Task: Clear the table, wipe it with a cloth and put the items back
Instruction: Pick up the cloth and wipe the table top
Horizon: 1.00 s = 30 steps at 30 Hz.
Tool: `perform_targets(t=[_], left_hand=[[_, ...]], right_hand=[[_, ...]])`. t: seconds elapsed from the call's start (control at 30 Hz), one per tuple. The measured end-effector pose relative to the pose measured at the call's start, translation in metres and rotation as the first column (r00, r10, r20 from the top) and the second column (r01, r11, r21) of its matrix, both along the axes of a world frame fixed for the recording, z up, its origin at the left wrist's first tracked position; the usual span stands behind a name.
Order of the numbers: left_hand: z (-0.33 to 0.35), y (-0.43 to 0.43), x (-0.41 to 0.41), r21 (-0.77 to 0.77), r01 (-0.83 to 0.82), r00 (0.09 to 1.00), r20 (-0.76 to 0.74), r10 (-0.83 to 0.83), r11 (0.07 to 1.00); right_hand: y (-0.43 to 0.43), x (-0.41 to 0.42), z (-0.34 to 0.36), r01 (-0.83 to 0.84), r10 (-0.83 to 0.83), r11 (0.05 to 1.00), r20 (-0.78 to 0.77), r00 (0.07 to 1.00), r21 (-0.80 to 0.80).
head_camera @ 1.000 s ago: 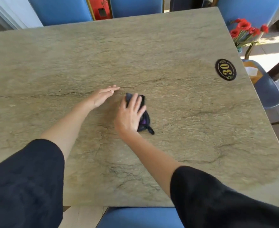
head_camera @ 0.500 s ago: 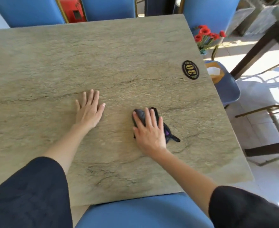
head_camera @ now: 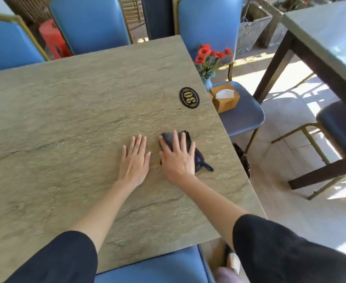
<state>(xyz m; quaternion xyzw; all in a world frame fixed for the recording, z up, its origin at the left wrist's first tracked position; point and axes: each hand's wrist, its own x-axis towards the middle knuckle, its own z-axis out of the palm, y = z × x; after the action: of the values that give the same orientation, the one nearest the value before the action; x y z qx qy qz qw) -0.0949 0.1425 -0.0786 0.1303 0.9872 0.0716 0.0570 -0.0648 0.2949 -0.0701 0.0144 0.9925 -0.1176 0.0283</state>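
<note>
Dark cloth (head_camera: 199,159) is pressed flat to the desk (head_camera: 66,111) near its right edge under the right hand (head_camera: 178,158), fingers spread. Left hand (head_camera: 134,160) is laid flat just beside, fingers together.

One wide-angle camera rides on the person's head, facing forward and down over the table (head_camera: 66,119) from its near edge, close above it, taking in the neighbouring table (head_camera: 327,33) at right.

open table (head_camera: 66,109) surface is offered across the left and upper frame; right of centre it is occupied by the left hand (head_camera: 134,160), right hand (head_camera: 178,158) and cloth (head_camera: 199,158).
</note>
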Motion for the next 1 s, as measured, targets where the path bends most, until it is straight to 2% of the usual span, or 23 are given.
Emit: perform_targets(t=[0.1,0.23,0.3,0.47,0.53,0.67,0.8,1.0], left_hand=[[0.004,0.026,0.005,-0.018,-0.01,1.0,-0.013,0.01,1.0],[0.002,0.064,0.011,-0.007,-0.029,0.999,0.035,0.03,1.0],[-0.001,0.071,0.014,-0.025,-0.066,0.997,0.038,0.067,0.998],[-0.001,0.073,0.02,-0.051,-0.096,0.995,-0.028,0.094,0.994],[-0.002,0.073,0.019,-0.033,-0.092,0.995,-0.049,0.09,0.995],[-0.004,0.069,0.015,0.06,-0.077,0.992,-0.093,0.083,0.995],[-0.004,0.066,0.011,0.194,-0.076,0.99,-0.105,0.098,0.978],[-0.002,0.066,0.014,0.143,-0.047,0.993,-0.104,0.062,0.989]], right_hand=[[0.028,-0.031,-0.001,-0.033,0.032,0.999,-0.032,0.999,-0.011],[0.092,-0.054,-0.006,0.156,-0.155,0.987,-0.047,0.987,0.024],[0.125,-0.045,-0.008,0.186,-0.184,0.982,-0.07,0.98,0.02],[0.145,-0.04,0.01,0.132,-0.132,0.991,-0.087,0.987,-0.011],[0.123,-0.027,0.02,0.093,-0.097,0.995,-0.127,0.987,-0.038],[0.059,0.045,0.025,-0.088,0.059,0.986,-0.197,0.979,-0.142],[0.033,0.094,-0.003,-0.205,0.203,0.978,-0.042,0.978,-0.048],[0.064,0.082,-0.01,-0.236,0.236,0.972,-0.028,0.971,0.0]])
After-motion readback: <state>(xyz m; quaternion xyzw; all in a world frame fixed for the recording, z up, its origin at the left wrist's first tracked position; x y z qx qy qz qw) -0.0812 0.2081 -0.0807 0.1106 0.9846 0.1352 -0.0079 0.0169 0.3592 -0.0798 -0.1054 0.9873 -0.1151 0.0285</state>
